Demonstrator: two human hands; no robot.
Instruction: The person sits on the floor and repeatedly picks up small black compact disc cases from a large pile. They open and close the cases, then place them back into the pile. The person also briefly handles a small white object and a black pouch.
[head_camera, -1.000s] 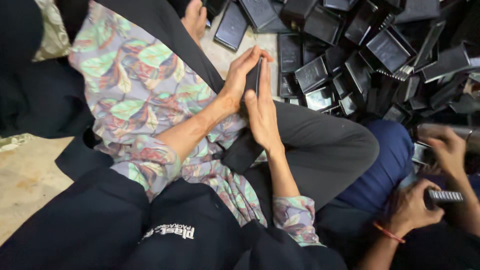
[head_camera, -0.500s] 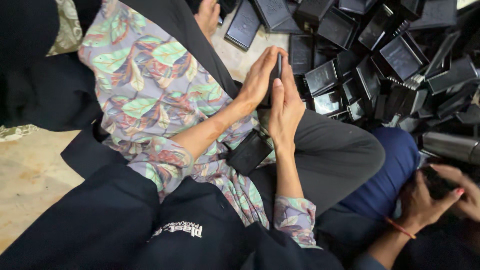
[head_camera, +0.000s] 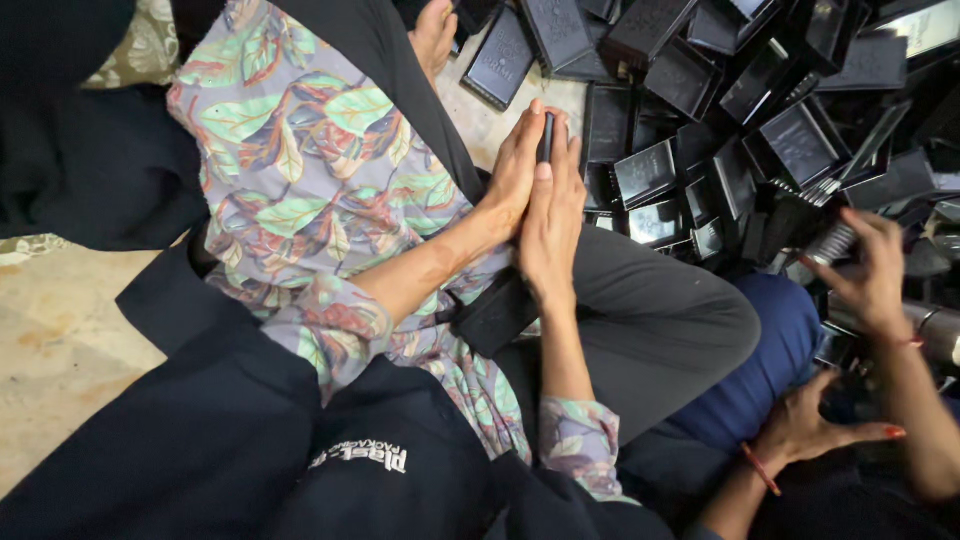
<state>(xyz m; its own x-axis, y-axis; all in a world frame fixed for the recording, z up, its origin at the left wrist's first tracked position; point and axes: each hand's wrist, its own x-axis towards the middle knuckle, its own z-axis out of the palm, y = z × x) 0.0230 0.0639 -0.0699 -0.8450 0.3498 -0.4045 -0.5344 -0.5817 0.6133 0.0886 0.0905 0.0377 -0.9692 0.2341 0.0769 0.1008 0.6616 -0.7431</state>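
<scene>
Seated on the floor (head_camera: 60, 340), a person presses a flat black box piece (head_camera: 546, 138) between left hand (head_camera: 515, 170) and right hand (head_camera: 553, 205), both clasping it, beside a heap of black boxes (head_camera: 760, 120) already shaped.

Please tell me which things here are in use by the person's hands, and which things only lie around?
In use:
- left hand
- right hand
- flat black piece, pressed between both palms

Lying around:
- heap of black boxes
- co-worker's hands
- stone floor
</scene>
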